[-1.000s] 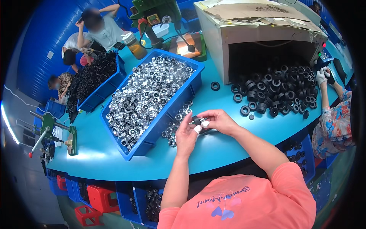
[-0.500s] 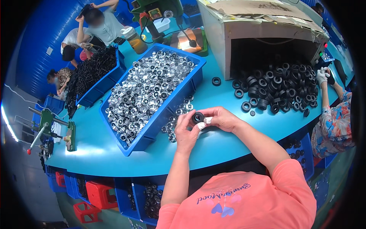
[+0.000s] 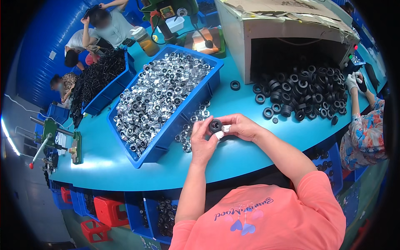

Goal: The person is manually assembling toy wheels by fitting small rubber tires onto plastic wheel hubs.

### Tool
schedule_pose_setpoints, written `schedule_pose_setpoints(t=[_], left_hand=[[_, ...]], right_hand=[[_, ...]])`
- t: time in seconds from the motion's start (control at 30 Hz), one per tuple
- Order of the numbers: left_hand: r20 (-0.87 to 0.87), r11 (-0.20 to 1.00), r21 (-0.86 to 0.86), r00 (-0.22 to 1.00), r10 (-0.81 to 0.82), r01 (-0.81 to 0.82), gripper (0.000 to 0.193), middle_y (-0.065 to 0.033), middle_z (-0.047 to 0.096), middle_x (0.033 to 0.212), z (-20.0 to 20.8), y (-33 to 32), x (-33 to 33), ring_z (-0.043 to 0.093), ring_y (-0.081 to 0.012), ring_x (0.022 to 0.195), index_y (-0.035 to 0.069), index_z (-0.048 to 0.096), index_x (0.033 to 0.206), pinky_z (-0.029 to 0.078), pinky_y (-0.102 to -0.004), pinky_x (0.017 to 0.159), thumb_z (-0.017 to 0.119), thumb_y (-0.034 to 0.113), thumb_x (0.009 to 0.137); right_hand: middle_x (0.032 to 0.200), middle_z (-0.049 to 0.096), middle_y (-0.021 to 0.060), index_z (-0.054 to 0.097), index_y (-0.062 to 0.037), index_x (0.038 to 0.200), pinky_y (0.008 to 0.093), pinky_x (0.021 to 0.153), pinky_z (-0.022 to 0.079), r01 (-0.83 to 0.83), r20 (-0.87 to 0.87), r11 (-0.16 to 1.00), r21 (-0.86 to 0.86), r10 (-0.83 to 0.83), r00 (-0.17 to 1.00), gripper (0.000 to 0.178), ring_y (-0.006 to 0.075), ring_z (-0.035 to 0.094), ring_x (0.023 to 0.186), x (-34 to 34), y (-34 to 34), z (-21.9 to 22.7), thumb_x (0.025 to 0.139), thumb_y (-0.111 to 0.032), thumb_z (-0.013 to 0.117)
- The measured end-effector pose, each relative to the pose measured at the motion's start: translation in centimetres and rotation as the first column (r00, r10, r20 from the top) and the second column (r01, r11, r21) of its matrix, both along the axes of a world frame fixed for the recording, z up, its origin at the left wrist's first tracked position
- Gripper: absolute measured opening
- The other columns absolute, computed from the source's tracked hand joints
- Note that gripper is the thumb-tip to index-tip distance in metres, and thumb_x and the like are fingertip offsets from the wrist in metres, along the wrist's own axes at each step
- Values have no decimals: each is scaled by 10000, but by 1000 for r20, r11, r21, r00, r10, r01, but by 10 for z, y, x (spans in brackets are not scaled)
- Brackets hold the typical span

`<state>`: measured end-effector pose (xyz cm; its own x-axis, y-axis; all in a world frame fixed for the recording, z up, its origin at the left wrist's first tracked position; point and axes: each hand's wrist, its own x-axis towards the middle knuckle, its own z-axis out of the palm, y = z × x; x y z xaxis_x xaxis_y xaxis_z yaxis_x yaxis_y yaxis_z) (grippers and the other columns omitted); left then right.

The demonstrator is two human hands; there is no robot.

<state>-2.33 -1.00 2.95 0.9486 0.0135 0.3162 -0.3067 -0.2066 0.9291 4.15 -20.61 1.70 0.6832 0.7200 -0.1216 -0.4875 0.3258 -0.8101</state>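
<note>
A thick black ring [image 3: 215, 125] is held up above the table, its round opening facing upward, with something inside it too small to make out. My left hand [image 3: 201, 143] is closed around its left side. My right hand [image 3: 243, 126] grips it from the right with thumb and fingers. White wraps cover both thumb tips. Just left of my hands, loose clear hubs [image 3: 185, 137] lie beside a blue bin [image 3: 157, 151] heaped with clear-and-black hubs [image 3: 162, 96]. To the right, a pile of black rings [image 3: 298, 93] spreads from the opening of a box-shaped machine [image 3: 233, 41].
The teal table [image 3: 112, 177] curves around me. At its left end stands a green hand press [image 3: 52, 137]; another bin of black parts [image 3: 98, 77] is at the far left. Red stools [image 3: 109, 211] and blue bins stand below. A gloved co-worker [image 3: 362, 133] works at right; others sit far left.
The black ring is tilted slightly between my fingers, and both hands have shifted a little. At right, the co-worker's gloved hands have moved closer together.
</note>
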Motion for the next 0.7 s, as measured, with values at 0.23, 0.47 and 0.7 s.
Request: schedule_pose_setpoints(t=[0.23,0.47,0.7], left_hand=[[-4,1000,-16,1000,20,-20,637,-5,526,1089,2,-2,0,542,-99,912,10,653,1388,492,-242,856,834,-80,784],[3,999,-30,999,39,-39,570,3,539,1076,4,-4,-1,535,-95,896,15,686,1311,474,-237,819,825,-83,767],[-16,999,-33,1000,22,-22,544,14,546,1059,5,-4,-1,521,-87,885,15,689,1277,470,-235,814,805,-97,757]], right_hand=[[1319,705,116,620,17,1432,348,1036,560,8,-24,1000,0,-8,1000,481,194,698,1156,-1,1,2,953,22,659],[1339,694,117,607,7,1450,349,1037,558,5,-23,1000,0,-5,1000,498,192,694,1163,-4,3,13,954,41,648],[1340,694,108,614,-2,1447,356,1040,552,1,-12,1000,-20,-1,1000,509,193,685,1179,-3,3,7,942,57,646]])
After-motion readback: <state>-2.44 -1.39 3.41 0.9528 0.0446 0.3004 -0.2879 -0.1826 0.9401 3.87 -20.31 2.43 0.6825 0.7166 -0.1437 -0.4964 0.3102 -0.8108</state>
